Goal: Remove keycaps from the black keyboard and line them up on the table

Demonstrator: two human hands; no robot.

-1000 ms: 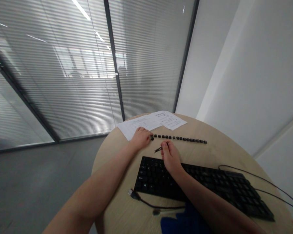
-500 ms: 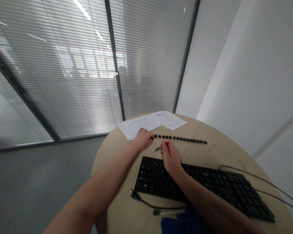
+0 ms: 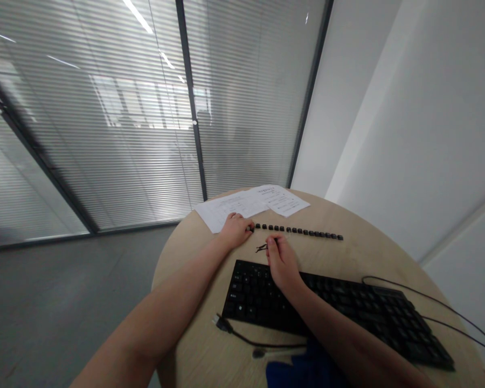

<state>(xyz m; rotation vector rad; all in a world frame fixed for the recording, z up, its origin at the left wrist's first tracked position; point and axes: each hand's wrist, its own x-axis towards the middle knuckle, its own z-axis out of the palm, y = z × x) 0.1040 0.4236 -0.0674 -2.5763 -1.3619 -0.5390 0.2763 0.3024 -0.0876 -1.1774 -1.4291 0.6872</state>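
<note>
A row of small black keycaps (image 3: pixel 305 232) runs across the round wooden table. At the row's left end, my left hand (image 3: pixel 236 229) rests on the table, its fingertips pinching a black keycap (image 3: pixel 250 228). My right hand (image 3: pixel 282 261) is closed round a thin black two-pronged tool that looks like a keycap puller (image 3: pixel 261 248). The prongs point left, just nearer to me than the row. Below the right hand and forearm lies a black keyboard (image 3: pixel 343 299), partly covered by them.
Printed paper sheets (image 3: pixel 285 201) lie beyond the row. A USB plug (image 3: pixel 223 323) and its cable sit by the keyboard's near left corner. More cable (image 3: pixel 440 300) curves off the right side. Blue cloth (image 3: pixel 295 372) shows at the table's near edge.
Hardly anything differs. The left fingers have shifted slightly at the end keycap; the right hand keeps its hold on the tool in the same spot.
</note>
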